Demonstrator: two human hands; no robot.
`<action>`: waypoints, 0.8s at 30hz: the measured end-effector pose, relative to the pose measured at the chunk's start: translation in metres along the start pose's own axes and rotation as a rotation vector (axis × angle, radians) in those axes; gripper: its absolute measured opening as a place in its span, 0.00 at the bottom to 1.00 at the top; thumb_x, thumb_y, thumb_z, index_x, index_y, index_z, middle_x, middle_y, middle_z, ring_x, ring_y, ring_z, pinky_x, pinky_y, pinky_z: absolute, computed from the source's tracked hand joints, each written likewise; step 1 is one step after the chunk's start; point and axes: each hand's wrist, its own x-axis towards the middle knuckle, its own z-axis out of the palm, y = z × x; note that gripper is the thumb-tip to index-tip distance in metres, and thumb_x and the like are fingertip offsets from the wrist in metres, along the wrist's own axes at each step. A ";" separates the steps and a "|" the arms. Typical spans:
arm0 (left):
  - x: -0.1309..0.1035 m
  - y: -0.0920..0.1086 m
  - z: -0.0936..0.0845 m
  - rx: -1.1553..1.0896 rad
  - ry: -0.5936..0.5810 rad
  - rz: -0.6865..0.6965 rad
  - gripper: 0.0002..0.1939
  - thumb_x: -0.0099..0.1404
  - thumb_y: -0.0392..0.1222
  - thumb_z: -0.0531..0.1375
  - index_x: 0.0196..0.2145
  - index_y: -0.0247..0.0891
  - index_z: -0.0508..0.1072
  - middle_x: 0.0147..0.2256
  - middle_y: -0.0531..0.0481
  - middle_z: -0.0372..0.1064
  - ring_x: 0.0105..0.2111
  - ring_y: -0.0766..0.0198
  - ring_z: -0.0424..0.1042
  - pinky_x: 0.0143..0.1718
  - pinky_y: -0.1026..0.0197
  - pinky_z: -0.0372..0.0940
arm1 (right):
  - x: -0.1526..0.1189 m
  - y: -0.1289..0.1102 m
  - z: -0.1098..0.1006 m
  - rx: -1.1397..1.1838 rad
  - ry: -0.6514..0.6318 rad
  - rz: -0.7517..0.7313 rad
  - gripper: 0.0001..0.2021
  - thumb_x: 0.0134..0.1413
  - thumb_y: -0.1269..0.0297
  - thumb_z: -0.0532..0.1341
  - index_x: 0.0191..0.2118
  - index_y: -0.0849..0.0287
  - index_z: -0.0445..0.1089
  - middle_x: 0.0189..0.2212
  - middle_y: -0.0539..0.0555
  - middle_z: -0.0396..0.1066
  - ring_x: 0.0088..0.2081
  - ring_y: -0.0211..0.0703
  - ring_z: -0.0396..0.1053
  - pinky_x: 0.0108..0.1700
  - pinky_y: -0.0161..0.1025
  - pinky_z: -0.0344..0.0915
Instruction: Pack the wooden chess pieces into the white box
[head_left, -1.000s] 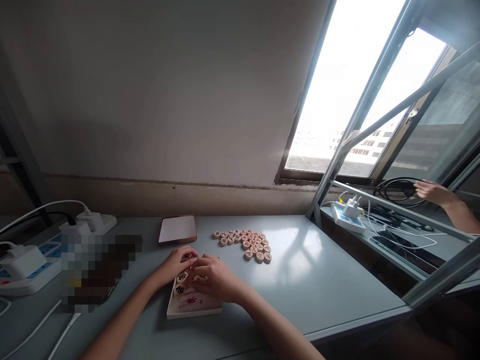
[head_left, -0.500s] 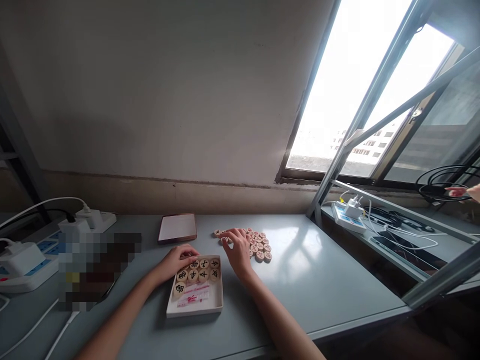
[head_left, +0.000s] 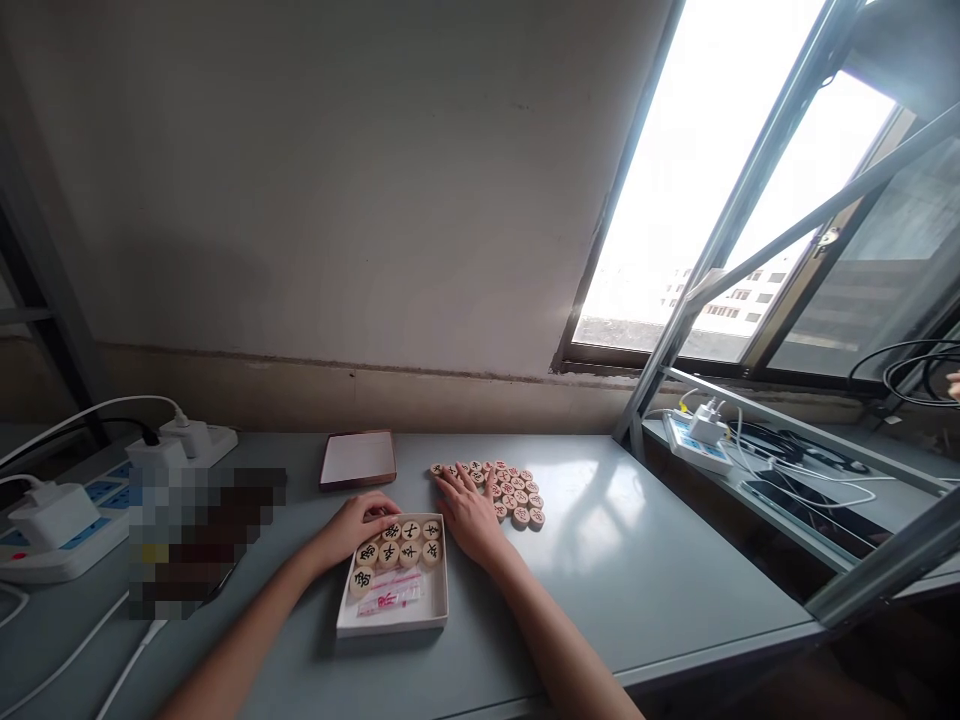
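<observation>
A white open box (head_left: 397,627) holds several round xiangqi pieces (head_left: 409,554) with black characters and a clear plastic bag (head_left: 388,592) with pink print. My left hand (head_left: 360,530) has its fingers bent around the box's far left corner, its fingertips by the pieces there; part of the grip is hidden. Beyond the box, my right hand (head_left: 469,512) lies with fingers spread over a cluster of xiangqi pieces (head_left: 520,497), many marked in red. It covers some of them. Black-marked pieces (head_left: 475,467) show past its fingertips.
The box lid (head_left: 358,460) lies inside up near the wall. Power strips (head_left: 97,500) with chargers and cables are at the left, beside a blurred-out patch. Past the metal frame (head_left: 697,260), another desk carries a power strip (head_left: 694,443), cables and a dark device. Part of another person's hand (head_left: 954,386) shows at far right.
My right hand has come down and left, its raised fingers now lying spread on the pieces. My left hand stays at the box. The other person's hand has mostly left the view.
</observation>
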 end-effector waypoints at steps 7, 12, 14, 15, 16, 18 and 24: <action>-0.002 0.008 -0.001 0.011 0.007 -0.025 0.17 0.58 0.51 0.54 0.34 0.35 0.74 0.38 0.45 0.70 0.40 0.57 0.68 0.43 0.60 0.62 | 0.000 0.002 -0.003 0.009 -0.048 -0.070 0.20 0.60 0.71 0.44 0.56 0.53 0.60 0.59 0.54 0.55 0.60 0.47 0.51 0.61 0.61 0.25; -0.001 0.010 -0.001 0.011 -0.001 -0.033 0.18 0.57 0.52 0.55 0.33 0.35 0.74 0.37 0.45 0.70 0.40 0.56 0.68 0.43 0.59 0.62 | 0.001 0.003 -0.013 0.067 -0.084 -0.196 0.25 0.53 0.81 0.47 0.54 0.56 0.63 0.56 0.53 0.61 0.57 0.42 0.56 0.62 0.49 0.41; -0.001 0.010 -0.001 0.007 -0.008 -0.036 0.18 0.56 0.52 0.55 0.33 0.35 0.74 0.37 0.45 0.70 0.39 0.56 0.68 0.42 0.59 0.62 | 0.000 0.001 -0.018 0.085 -0.067 -0.212 0.25 0.52 0.82 0.47 0.54 0.56 0.62 0.52 0.53 0.65 0.53 0.40 0.61 0.58 0.44 0.50; -0.001 0.010 -0.001 0.002 -0.011 -0.035 0.18 0.57 0.52 0.55 0.33 0.35 0.73 0.36 0.45 0.70 0.39 0.56 0.68 0.42 0.59 0.62 | 0.000 0.000 -0.020 0.083 -0.054 -0.209 0.25 0.53 0.81 0.47 0.55 0.56 0.61 0.51 0.53 0.66 0.51 0.41 0.63 0.55 0.43 0.54; -0.001 0.010 -0.001 -0.003 -0.013 -0.035 0.18 0.56 0.52 0.55 0.32 0.35 0.73 0.36 0.45 0.70 0.39 0.56 0.68 0.42 0.59 0.62 | 0.000 0.000 -0.021 0.075 -0.045 -0.204 0.25 0.54 0.81 0.47 0.55 0.55 0.61 0.50 0.53 0.67 0.49 0.41 0.63 0.52 0.42 0.57; -0.001 0.009 -0.001 -0.013 -0.014 -0.028 0.17 0.57 0.52 0.55 0.33 0.35 0.73 0.36 0.45 0.70 0.39 0.56 0.68 0.42 0.59 0.63 | 0.000 -0.001 -0.021 0.053 -0.033 -0.199 0.22 0.56 0.79 0.47 0.53 0.55 0.62 0.48 0.54 0.68 0.48 0.43 0.64 0.49 0.42 0.59; 0.000 0.003 0.000 -0.008 -0.011 -0.012 0.16 0.58 0.50 0.55 0.34 0.35 0.74 0.37 0.45 0.70 0.40 0.56 0.68 0.44 0.59 0.62 | 0.002 0.007 -0.017 -0.032 -0.035 -0.172 0.16 0.57 0.77 0.49 0.47 0.58 0.67 0.41 0.56 0.67 0.44 0.43 0.63 0.46 0.40 0.60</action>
